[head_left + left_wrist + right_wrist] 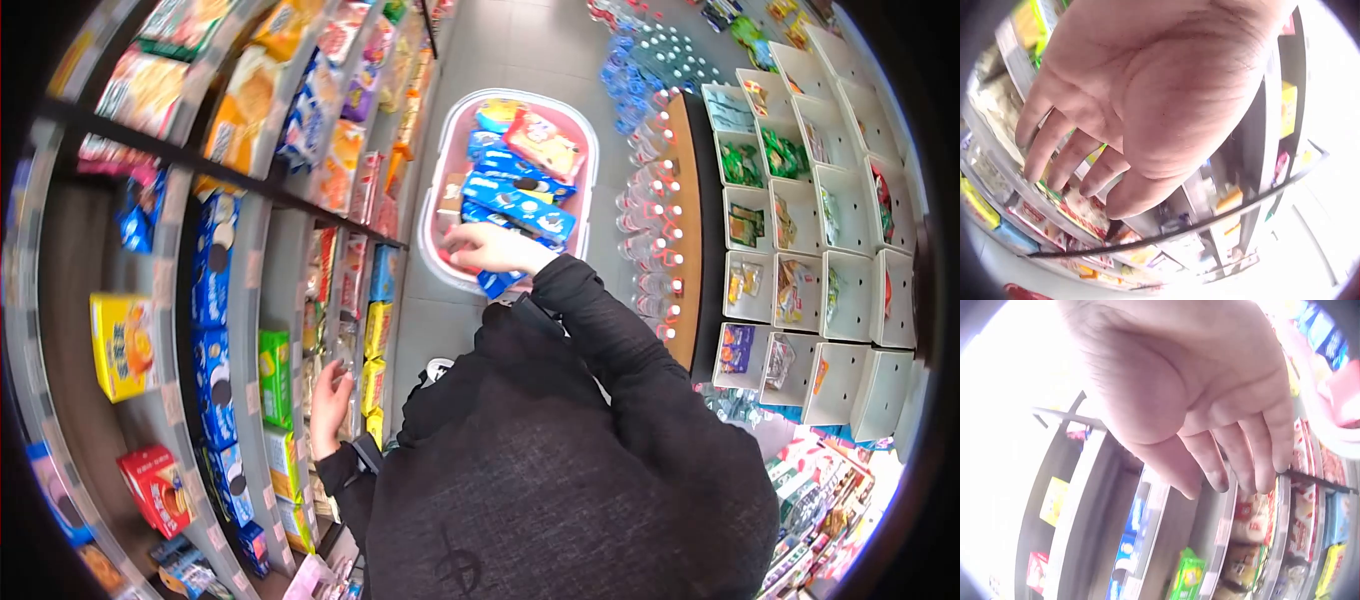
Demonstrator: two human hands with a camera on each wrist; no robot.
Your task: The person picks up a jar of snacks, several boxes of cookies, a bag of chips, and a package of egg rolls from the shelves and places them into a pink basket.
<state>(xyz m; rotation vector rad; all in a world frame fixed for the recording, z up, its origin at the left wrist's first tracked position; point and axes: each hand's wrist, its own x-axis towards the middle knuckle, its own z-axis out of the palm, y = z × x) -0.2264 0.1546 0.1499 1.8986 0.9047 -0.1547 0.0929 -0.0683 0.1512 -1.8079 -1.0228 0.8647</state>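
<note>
My right hand [490,248] hovers over the near left part of a pink basket [592,110] with a white rim, its fingers loosely bent and nothing in them. Several blue cookie boxes [520,203] and a red-and-pink snack bag [546,143] fill the basket. In the right wrist view, the palm of that hand [1191,387] shows bare, the basket at the upper right. Beside the left shelves is my left hand [332,405], with relaxed fingers and an empty palm. The closest goods to it are a green snack pack [275,380] and packaged food on the lower shelf tiers.
Tiered shelves [225,350] line the left side, with a yellow box [122,345] and a red box [158,490]. Bottles [655,215] stand along a wooden ledge [688,200] on the right, next to white bins [745,215] of small packs. Grey floor [500,50] stretches ahead.
</note>
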